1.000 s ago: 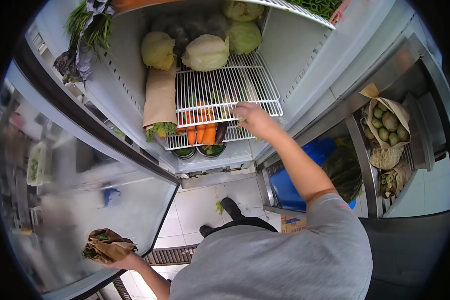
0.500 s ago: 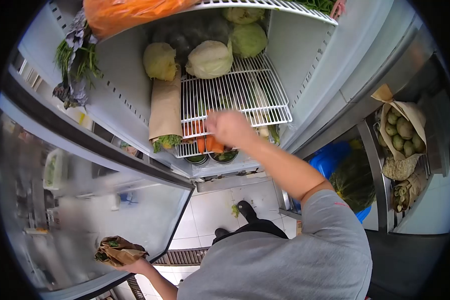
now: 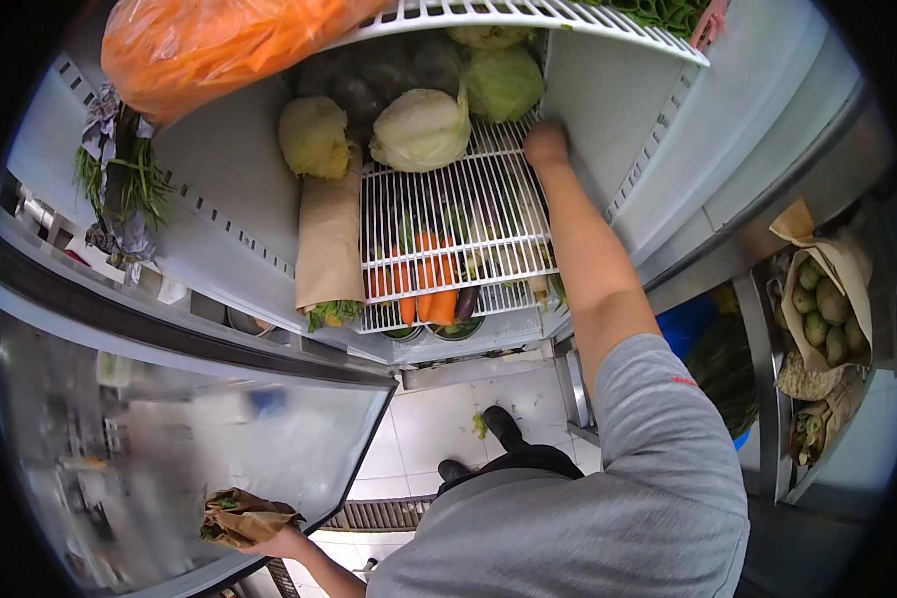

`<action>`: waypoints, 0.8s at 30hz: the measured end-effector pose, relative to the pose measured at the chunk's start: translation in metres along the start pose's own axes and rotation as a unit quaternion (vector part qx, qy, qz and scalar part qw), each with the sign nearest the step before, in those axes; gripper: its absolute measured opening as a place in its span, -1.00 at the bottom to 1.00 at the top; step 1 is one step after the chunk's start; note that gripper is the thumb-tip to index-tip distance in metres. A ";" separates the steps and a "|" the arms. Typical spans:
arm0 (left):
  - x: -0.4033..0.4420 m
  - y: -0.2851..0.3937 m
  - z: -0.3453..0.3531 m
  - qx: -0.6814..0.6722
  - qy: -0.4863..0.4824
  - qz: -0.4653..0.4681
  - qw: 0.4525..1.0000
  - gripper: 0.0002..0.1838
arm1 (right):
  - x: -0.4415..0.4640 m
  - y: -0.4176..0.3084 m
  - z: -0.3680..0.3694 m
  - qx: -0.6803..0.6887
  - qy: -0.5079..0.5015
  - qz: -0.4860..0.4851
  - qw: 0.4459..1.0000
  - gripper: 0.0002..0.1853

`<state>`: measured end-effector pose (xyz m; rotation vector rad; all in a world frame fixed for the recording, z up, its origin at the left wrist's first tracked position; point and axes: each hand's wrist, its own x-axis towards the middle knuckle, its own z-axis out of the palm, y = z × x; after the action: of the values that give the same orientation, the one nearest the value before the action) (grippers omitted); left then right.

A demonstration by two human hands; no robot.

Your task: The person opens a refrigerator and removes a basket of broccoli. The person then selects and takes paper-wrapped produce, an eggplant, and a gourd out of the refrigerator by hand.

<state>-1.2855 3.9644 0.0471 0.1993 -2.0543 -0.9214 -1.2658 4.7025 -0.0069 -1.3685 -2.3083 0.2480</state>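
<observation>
My left hand (image 3: 281, 543) is closed around a brown paper bundle (image 3: 254, 522) with leafy greens showing at its end, low in front of the glass door. My right hand (image 3: 546, 146) reaches deep into the fridge at the right side of the white wire shelf (image 3: 444, 204). Its fingers look curled, and whatever they grip is hidden. Just behind this hand sits a green cabbage (image 3: 503, 84). A paler cabbage (image 3: 421, 130) lies to its left, with a yellowish one (image 3: 313, 137) farther left above a paper-wrapped bunch of greens (image 3: 330, 244).
Carrots (image 3: 437, 274) lie beneath the wire shelf. A bag of orange shreds (image 3: 229, 45) overhangs the upper shelf. The open glass door (image 3: 239, 409) stands at left. A paper bag of green fruit (image 3: 825, 309) sits on a rack at right. Scraps (image 3: 479, 427) litter the tiled floor.
My right hand has moved from above the shelf's front edge to its right side, deeper inside. The left hand keeps hold of the paper bundle. The view has shifted slightly.
</observation>
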 end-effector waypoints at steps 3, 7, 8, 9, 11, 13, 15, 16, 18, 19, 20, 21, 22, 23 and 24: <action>0.003 -0.009 0.001 0.030 0.005 -0.005 1.000 -0.20 | -0.012 -0.007 -0.013 0.088 0.027 -0.006 0.996 -0.79; 0.004 -0.014 0.002 0.023 0.011 0.017 1.000 -0.20 | -0.071 -0.041 -0.094 0.579 -0.200 0.022 0.790 -0.87; 0.005 -0.017 0.002 0.028 0.012 0.024 0.999 -0.19 | -0.102 -0.057 -0.115 0.582 -0.269 -0.069 0.764 -0.91; 0.005 -0.017 0.003 0.033 0.011 0.033 0.999 -0.19 | -0.133 -0.074 -0.128 0.582 -0.372 -0.097 0.717 -0.92; 0.002 0.000 0.002 0.053 0.007 0.022 0.998 -0.19 | -0.192 -0.101 -0.151 0.498 -0.516 -0.209 0.665 -0.81; 0.002 -0.002 0.004 0.059 0.007 0.012 0.998 -0.19 | -0.236 -0.110 -0.118 0.422 -0.603 -0.340 0.585 -0.64; 0.007 -0.030 0.006 0.052 0.014 0.002 0.999 -0.20 | -0.253 -0.098 -0.098 0.323 -0.605 -0.400 0.608 -0.58; 0.008 -0.031 0.005 0.062 0.013 0.013 0.998 -0.19 | -0.253 -0.086 -0.076 0.308 -0.627 -0.357 0.620 -0.57; 0.010 -0.032 0.004 0.084 0.011 0.036 0.996 -0.18 | -0.247 -0.050 -0.009 0.444 -0.626 -0.216 0.604 -0.54; 0.012 -0.036 0.004 0.080 0.008 0.027 0.996 -0.17 | -0.238 -0.034 0.020 0.579 -0.584 -0.109 0.559 -0.52; 0.013 -0.038 0.003 0.077 0.003 0.017 0.997 -0.16 | -0.233 -0.031 0.020 0.666 -0.464 0.083 0.579 -0.61; 0.013 -0.039 0.004 0.073 -0.001 0.008 0.997 -0.15 | -0.223 -0.029 -0.001 0.610 -0.398 0.040 0.684 -0.70; 0.012 -0.039 0.004 0.071 0.001 0.010 0.997 -0.15 | -0.218 -0.020 0.030 0.610 -0.371 0.017 0.700 -0.77; 0.010 -0.036 0.003 0.070 0.002 0.013 0.997 -0.15 | -0.213 -0.021 0.028 0.546 -0.356 -0.026 0.758 -0.78; 0.010 -0.033 0.002 0.069 0.003 0.018 0.997 -0.15 | -0.208 -0.023 0.024 0.478 -0.339 -0.068 0.808 -0.79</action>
<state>-1.2992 3.9373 0.0313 0.2384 -2.1116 -0.7571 -1.2093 4.5123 -0.0786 -0.5984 -2.1396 1.8054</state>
